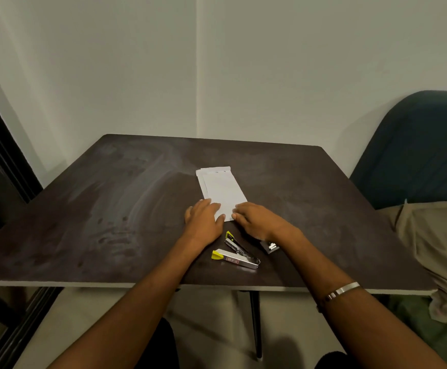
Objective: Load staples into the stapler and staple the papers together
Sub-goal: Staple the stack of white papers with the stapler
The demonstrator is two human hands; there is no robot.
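Hands flat on loose papers, stapler lying hinged open nearby.

Papers, a small uneven white stack, lay near the middle of the dark table. Left hand pressed down on the stack's near-left corner with its fingers straight and spread, gripping nothing. Right hand rested at the near-right corner, fingertips touching the paper edge, fingers slightly bent and holding nothing. Just behind the wrists lay the yellow-tipped metal stapler, swung open into a V. Beside it, under the right wrist, sat a small dark staple box; its contents could not be made out. A metal bangle circled the right forearm.
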